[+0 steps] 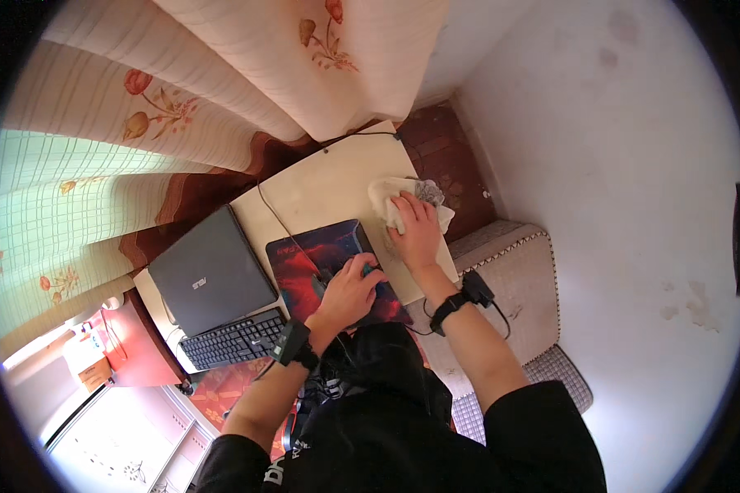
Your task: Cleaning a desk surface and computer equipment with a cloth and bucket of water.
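My right hand presses on a crumpled whitish cloth with a grey patterned part, at the right edge of the cream tabletop. Its fingers bend over the cloth. Over the dark red-and-blue mouse pad, my left hand has its thumb and fingers curled together. A small teal patch shows between them; whether it is an object or part of the pad's print, I cannot tell. Just left of that hand lies a dark, corded computer mouse, partly hidden by it.
A closed dark laptop and a black keyboard occupy the table's left side. Cables cross the tabletop. Floral curtains hang behind. A grey upholstered seat stands at the right, near a white wall.
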Demonstrator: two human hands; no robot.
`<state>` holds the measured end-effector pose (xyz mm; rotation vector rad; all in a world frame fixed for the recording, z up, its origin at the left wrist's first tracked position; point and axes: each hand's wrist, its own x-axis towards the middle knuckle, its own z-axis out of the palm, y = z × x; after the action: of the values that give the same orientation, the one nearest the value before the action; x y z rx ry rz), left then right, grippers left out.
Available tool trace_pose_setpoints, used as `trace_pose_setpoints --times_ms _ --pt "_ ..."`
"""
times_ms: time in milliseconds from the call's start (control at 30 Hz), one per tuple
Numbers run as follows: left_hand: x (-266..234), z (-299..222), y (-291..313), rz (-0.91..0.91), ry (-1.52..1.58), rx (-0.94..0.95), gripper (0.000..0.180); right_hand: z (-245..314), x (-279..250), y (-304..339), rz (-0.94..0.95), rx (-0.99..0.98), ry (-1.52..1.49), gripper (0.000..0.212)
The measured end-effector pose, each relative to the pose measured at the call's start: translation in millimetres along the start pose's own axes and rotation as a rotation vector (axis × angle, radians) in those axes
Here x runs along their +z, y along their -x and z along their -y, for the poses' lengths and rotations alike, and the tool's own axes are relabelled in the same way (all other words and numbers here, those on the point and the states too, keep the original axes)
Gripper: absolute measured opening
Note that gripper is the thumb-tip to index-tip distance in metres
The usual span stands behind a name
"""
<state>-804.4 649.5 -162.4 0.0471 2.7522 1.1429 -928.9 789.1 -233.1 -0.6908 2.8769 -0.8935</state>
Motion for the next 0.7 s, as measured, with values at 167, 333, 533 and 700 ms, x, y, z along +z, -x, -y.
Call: trace_pose_setpoints --times_ms 167,333,533,700 --pt "-27 18 -96 -0.267 0.022 0.021 0.015 -2 8 -1 -0.054 0.075 0.059 0.039" --pt "-35 82 -212 -0.386 -0.267 0.096 0.014 1 18 0 -0.086 0.064 0.055 0.045" --pt "-46 117 -257 -0.113 -0.251 0.015 0.018 4 16 -4 -0.063 0.057 0.07 0.049" --pt "-94 95 -280 -0.148 0.027 -0.051 0.028 20 36 -77 -0.055 0.028 0.096 0.052"
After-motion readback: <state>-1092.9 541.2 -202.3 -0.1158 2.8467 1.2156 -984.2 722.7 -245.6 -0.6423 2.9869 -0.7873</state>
